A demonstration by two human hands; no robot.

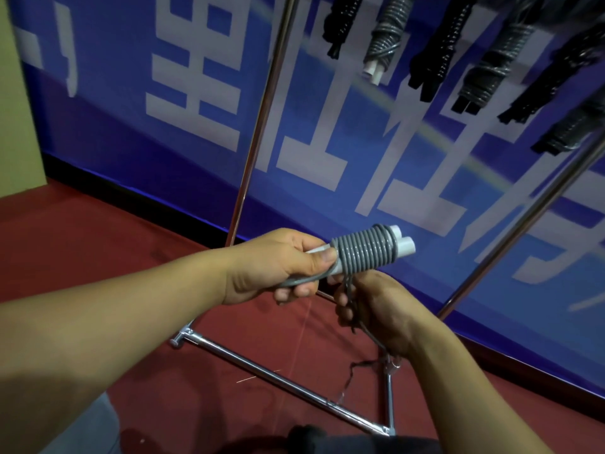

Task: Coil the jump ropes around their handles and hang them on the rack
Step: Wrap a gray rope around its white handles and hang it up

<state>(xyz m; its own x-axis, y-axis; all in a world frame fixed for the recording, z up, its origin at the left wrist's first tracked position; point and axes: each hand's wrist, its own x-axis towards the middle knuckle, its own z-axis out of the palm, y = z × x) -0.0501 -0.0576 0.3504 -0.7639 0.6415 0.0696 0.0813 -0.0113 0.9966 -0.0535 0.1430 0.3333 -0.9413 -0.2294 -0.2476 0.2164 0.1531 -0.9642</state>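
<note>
My left hand (281,265) grips the near end of two white handles (404,245) held side by side, thumb pressed against the coil. A grey jump rope (363,255) is wound tightly around them in many turns. My right hand (383,314) is just below the coil, fingers curled round the loose grey rope end that drops from the handles. Several coiled ropes (383,37), black and grey, hang from the rack at the upper right.
The chrome rack's upright poles (262,119) and floor base bars (278,385) stand on red carpet (98,244) before a blue banner wall (163,77). A thin string lies by the base. A dark object (307,437) sits at the bottom edge.
</note>
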